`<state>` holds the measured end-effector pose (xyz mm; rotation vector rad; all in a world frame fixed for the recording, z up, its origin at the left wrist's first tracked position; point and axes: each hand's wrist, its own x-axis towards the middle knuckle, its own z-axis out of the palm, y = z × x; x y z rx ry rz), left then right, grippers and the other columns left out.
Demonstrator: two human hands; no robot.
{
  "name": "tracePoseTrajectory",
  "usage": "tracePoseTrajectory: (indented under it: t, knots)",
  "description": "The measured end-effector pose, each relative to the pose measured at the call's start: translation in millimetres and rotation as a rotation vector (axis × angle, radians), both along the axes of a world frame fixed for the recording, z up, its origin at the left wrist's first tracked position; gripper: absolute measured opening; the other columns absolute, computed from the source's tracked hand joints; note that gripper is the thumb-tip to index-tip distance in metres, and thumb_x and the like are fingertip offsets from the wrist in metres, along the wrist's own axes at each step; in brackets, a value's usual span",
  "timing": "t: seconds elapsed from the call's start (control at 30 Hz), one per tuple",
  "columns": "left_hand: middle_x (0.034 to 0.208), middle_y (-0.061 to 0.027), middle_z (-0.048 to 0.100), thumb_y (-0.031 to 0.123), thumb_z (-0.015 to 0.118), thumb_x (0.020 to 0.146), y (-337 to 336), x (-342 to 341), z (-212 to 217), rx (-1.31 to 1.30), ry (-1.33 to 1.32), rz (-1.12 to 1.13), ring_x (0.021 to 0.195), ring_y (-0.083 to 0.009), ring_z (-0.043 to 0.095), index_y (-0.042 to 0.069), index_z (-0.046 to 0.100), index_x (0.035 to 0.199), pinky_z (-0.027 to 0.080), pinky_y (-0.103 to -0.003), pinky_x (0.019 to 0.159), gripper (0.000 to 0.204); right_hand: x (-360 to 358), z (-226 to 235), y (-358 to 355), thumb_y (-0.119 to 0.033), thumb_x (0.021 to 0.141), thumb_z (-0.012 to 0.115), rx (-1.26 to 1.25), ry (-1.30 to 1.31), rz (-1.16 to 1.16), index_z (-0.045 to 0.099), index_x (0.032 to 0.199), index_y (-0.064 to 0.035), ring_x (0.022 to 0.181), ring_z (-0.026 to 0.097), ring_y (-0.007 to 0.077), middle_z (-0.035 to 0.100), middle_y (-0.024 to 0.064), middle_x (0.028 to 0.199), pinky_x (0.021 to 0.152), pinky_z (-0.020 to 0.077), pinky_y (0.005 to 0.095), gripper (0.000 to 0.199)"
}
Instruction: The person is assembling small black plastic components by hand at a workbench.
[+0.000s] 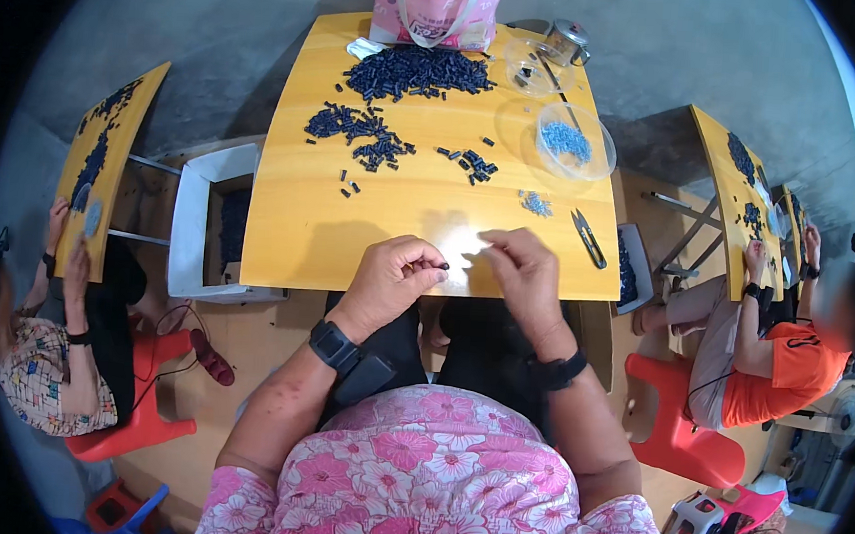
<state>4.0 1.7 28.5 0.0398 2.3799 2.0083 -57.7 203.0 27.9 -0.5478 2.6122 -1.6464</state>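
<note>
My left hand (393, 277) is closed at the table's near edge, pinching a small black cylindrical piece (443, 266) between thumb and forefinger. Just right of it, apart from the piece, is my right hand (528, 278); its fingertips are smeared by motion, so I cannot make out whether they hold anything. Beyond my hands lie loose black pieces (468, 164) of the same kind, in a small group, a middle heap (357, 134) and a large far pile (420, 74). Small pale-blue parts (535, 204) are scattered on the right, near black-handled snips (589, 240).
On the yellow table (294, 210), a clear bowl (600, 160) holds blue parts; behind it stand another clear bowl (529, 77) and a metal mug (566, 43). A pink bag (437, 13) is at the back. Co-workers sit at tables left and right; a white box (195, 223) stands left.
</note>
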Motion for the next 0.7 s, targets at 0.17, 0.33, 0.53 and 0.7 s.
tracePoseTrajectory:
  t: [0.17, 0.33, 0.53, 0.7]
  knots:
    - [0.079, -0.0011, 0.064, 0.002, 0.071, 0.081, -0.8, -6.7, -19.4, -0.092, 0.039, 0.113, 0.066, -0.0049, 0.055, 0.001, 0.068, 0.087, 0.045, -0.02, 0.062, 0.006, -60.3, -6.2, 20.1, -0.015, 0.076, 0.072, 0.322, 0.268, -0.171, 0.072, 0.09, -0.0065, 0.076, 0.064, 0.0332, 0.066, 0.0156, 0.086, 0.071, 0.0522, 0.041, 0.016]
    - [0.075, 0.0001, 0.059, 0.001, 0.07, 0.081, -3.4, -5.7, -19.1, -0.077, 0.021, 0.08, 0.062, -0.0051, 0.049, 0.001, 0.068, 0.086, 0.041, -0.021, 0.057, 0.005, -89.8, -3.4, 15.2, -0.021, 0.079, 0.067, 0.605, 0.253, -0.235, 0.073, 0.085, -0.0089, 0.08, 0.065, 0.037, 0.063, 0.0164, 0.089, 0.071, 0.053, 0.0436, 0.015]
    - [0.074, -0.0002, 0.057, 0.0, 0.07, 0.08, -3.3, -6.3, -18.7, -0.08, 0.035, 0.065, 0.061, -0.0052, 0.049, 0.001, 0.067, 0.083, 0.041, -0.021, 0.057, 0.004, -103.8, -8.0, 11.0, -0.021, 0.08, 0.062, 0.79, 0.142, -0.224, 0.071, 0.08, -0.0067, 0.082, 0.065, 0.0385, 0.062, 0.0193, 0.094, 0.073, 0.0532, 0.0447, 0.017]
    - [0.074, -0.0004, 0.057, 0.0, 0.07, 0.08, -3.3, -5.8, -20.0, -0.067, 0.047, 0.069, 0.062, -0.0054, 0.05, 0.001, 0.067, 0.083, 0.041, -0.021, 0.057, 0.004, -100.3, -9.4, 5.2, -0.013, 0.076, 0.069, 0.805, 0.193, -0.196, 0.073, 0.08, -0.0083, 0.077, 0.064, 0.0322, 0.064, 0.0127, 0.083, 0.069, 0.0514, 0.0418, 0.008]
